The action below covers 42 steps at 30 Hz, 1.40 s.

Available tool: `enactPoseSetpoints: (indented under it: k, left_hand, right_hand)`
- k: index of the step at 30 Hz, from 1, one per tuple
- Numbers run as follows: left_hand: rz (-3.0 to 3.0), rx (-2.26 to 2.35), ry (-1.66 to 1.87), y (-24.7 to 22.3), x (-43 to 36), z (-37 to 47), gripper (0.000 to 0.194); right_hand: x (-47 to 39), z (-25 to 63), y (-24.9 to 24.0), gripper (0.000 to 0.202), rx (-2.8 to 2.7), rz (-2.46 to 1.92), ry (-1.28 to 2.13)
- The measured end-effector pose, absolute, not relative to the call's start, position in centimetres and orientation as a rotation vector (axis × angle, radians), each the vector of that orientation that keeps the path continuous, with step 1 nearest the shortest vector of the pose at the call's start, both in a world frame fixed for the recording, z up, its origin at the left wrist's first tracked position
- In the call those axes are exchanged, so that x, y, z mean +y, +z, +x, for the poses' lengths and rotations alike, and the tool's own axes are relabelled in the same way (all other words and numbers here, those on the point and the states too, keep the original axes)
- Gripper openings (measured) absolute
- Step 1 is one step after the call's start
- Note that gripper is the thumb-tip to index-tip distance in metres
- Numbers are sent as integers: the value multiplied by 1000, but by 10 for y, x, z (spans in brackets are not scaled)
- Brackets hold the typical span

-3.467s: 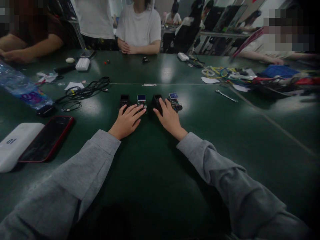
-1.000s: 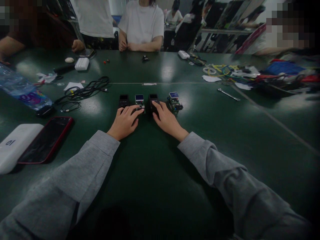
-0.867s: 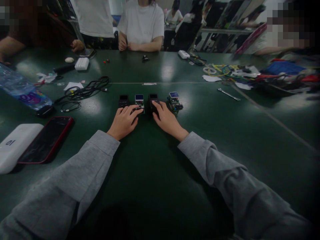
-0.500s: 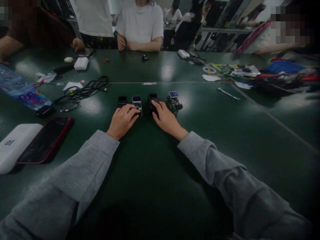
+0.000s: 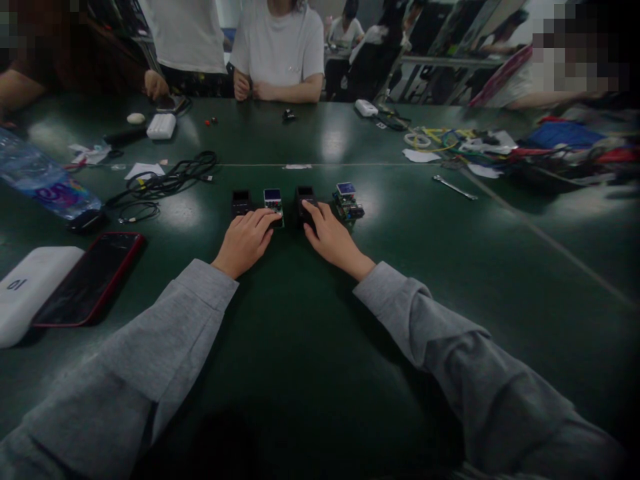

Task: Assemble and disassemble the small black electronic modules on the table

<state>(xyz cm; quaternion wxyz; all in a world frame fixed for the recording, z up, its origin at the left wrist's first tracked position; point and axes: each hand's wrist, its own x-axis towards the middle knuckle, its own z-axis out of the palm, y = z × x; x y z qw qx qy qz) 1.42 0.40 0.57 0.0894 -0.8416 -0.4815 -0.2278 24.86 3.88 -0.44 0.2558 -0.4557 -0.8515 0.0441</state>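
The right hand (image 5: 334, 237) laid its fingers on the taller-standing black handheld device (image 5: 306, 196), though whether it gripped could not be told. Left of that device, the left hand (image 5: 247, 237) covered the near edges of a screened circuit board (image 5: 273, 198) and another black handheld (image 5: 241, 200), its grip likewise unclear. A second circuit board (image 5: 349, 203) sat just right of the device, a wrench (image 5: 455, 188) well right; green tabletop (image 5: 305, 320) stretched broadly on its near side.

From centre, at nine o'clock, the left hand (image 5: 244, 239) covers the near ends of a black device (image 5: 241, 199) and a circuit board (image 5: 273, 197) — the right hand (image 5: 334, 235) touches a second black device (image 5: 305, 193), another board (image 5: 349, 203) near it at one o'clock.
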Motion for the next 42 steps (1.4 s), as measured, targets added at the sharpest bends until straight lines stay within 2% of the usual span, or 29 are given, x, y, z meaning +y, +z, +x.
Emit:
enactPoseSetpoints:
  k: [15, 20, 26, 33, 42]
  left_hand:
    - [-2501, -1419, -662, 5, 5, 14, 36]
    - [-2505, -1429, -654, 6, 4, 14, 37]
    - [-2502, -1422, -638, 7, 4, 15, 38]
    - [-2522, -1429, -632, 9, 3, 15, 40]
    - [-2512, -1443, -629, 7, 4, 15, 39]
  right_hand:
    - [44, 250, -12, 55, -2315, -1195, 83]
    - [44, 253, -6, 58, -2214, -1254, -120]
    - [68, 292, -5, 54, -1949, -1534, -369]
    - [94, 325, -20, 61, -1864, -1590, -44]
    - [85, 314, -15, 61, -2073, -1478, -50]
